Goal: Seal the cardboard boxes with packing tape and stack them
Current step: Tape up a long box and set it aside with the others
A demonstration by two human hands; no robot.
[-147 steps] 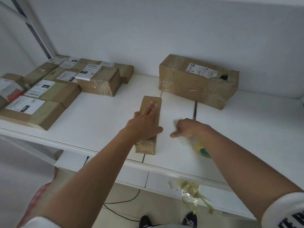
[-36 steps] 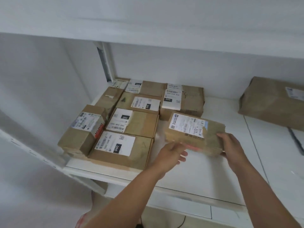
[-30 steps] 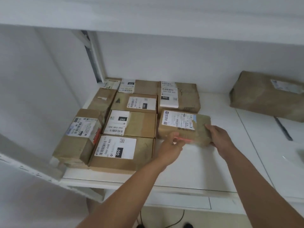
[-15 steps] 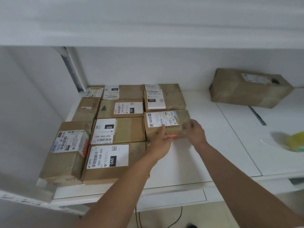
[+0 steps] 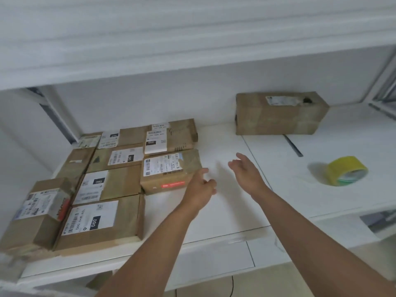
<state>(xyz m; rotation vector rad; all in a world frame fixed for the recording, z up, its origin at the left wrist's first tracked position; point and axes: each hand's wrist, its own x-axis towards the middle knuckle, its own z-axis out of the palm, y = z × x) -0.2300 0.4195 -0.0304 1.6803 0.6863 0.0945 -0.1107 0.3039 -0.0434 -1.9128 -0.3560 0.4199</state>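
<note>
So our left hand [image 5: 201,187] and right hand [image 5: 246,170] are both empty here, hovering just right of the small labelled box [image 5: 169,170] sitting mid-frame on the white worktop [image 5: 225,211]. Left fingers [image 5: 211,187] look loosely curled and relaxed, pinching nothing, just beside the box's right end; whether they brush it we can't tell, it's blurry. Right fingers [image 5: 241,156] are spread loosely, palm turned toward the left, well clear of any cardboard. The box is snugged up against the group of sealed boxes [image 5: 102,189] filling the left side of the frame, edges touching its neighbours, label up. That makes sense to us: packing them tight in a grid keeps the pile square and the labels readable, and gives a flat base if more go on top. Over at the left edge one box [image 5: 40,213] already rides on top of others. The bigger box [image 5: 278,114] sits alone at the upper right against the back wall, well apart from the group, probably parked there because it's the next one to deal with. The yellow tape roll [image 5: 347,171] lies on the worktop at the right, within easy reach of the right hand, which we'd guess is why it's left there. Our read: this one's placed, and the big box plus tape are next.
</note>
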